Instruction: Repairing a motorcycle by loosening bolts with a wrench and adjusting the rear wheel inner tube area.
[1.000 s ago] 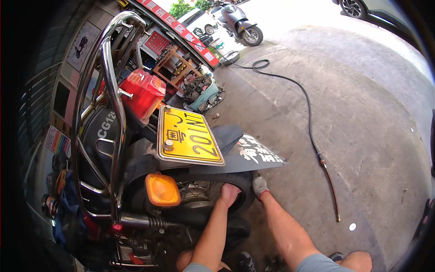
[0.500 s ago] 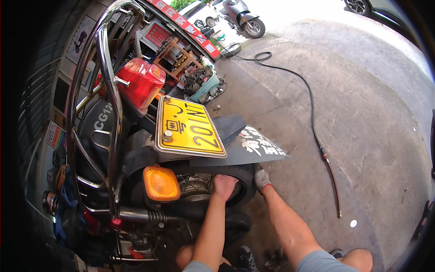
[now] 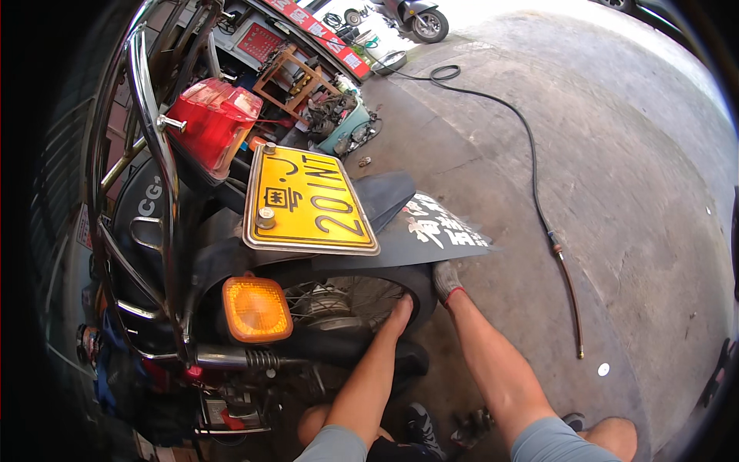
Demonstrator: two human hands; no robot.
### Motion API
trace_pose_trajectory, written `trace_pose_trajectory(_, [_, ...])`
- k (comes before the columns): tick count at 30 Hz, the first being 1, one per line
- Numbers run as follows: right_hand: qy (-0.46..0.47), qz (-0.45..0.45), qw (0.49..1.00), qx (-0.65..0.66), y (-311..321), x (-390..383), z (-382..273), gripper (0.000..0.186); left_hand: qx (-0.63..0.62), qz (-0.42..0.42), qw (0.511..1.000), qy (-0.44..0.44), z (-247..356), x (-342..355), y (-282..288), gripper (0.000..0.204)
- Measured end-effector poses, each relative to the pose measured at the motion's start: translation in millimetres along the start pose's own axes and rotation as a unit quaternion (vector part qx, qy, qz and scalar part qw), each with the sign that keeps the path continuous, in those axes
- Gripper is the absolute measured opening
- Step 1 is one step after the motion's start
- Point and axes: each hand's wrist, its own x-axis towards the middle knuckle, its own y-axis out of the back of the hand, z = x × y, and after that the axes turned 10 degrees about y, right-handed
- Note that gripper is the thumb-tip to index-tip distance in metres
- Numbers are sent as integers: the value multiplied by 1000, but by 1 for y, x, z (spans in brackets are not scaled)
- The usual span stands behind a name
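A motorcycle's rear wheel stands in front of me, with a black tyre [image 3: 422, 296] and wire spokes [image 3: 369, 296] around a metal hub [image 3: 327, 302]. My bare left hand [image 3: 400, 314] reaches to the inner side of the rim, among the spokes; its fingers are hidden. Against the tyre's outer tread rests my right hand [image 3: 446, 282], in a grey work glove with a red cuff, partly covered by the mud flap [image 3: 439, 231]. Above the wheel sit a yellow number plate [image 3: 312, 204] and an orange turn signal [image 3: 257, 308].
Chrome rack bars [image 3: 146, 115] and a red tail light [image 3: 212, 123] rise at the left. A black air hose [image 3: 517, 138] lies across the concrete floor on the right. Behind stand a teal bin [image 3: 348, 127] of parts and a wooden rack [image 3: 296, 85]. A scooter [image 3: 419, 19] is parked farther off.
My left hand has moved right along the wheel, from the spokes toward the rim. The right hand stays at the tyre. The whole view has shifted slightly.
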Motion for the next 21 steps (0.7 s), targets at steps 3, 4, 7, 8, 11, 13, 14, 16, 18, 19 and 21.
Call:
trace_pose_trajectory(3, [46, -55, 992, -105, 16, -10, 3, 22, 35, 63, 996, 53, 17, -26, -51, 26])
trace_pose_trajectory(4, [22, -59, 993, -102, 16, -13, 8, 22, 53, 96, 991, 74, 24, -32, -63, 25])
trace_pose_trajectory(7, [26, -23, 998, -54, 6, -7, -19, 22, 75, 13, 995, 59, -1, 4, 19, 22])
trace_pose_trajectory(8, [19, 13, 999, -40, 3, -9, -12, 23, 75, 8, 995, 62, -4, 9, 17, 22])
trace_pose_trajectory(11, [40, -14, 997, -69, 4, -11, -13, 28, 27, -18, 999, 19, -1, 13, 19, 19])
trace_pose_trajectory(13, [41, -50, 996, -62, 9, -11, -26, 30, -18, -45, 998, 29, 10, 4, 24, 19])
trace_pose_trajectory(14, [36, -87, 994, -62, 11, -11, -30, 33, -18, -44, 998, 30, 15, -3, 17, 19])
trace_pose_trajectory(16, [18, -49, 994, -100, 14, -25, 14, 34, 2, -18, 997, 72, 44, -26, -64, 20])
trace_pose_trajectory(18, [54, -7, 994, -98, 8, -19, -1, 35, 4, -37, 998, 49, 48, -27, -39, 22])
trace_pose_trajectory(19, [64, -16, 993, -96, 6, -16, -6, 36, 1, -66, 997, 36, 50, -27, -29, 24])
trace_pose_trajectory(21, [74, -24, 992, -95, 3, -13, -9, 36, 2, -80, 997, 24, 51, -26, -19, 25])
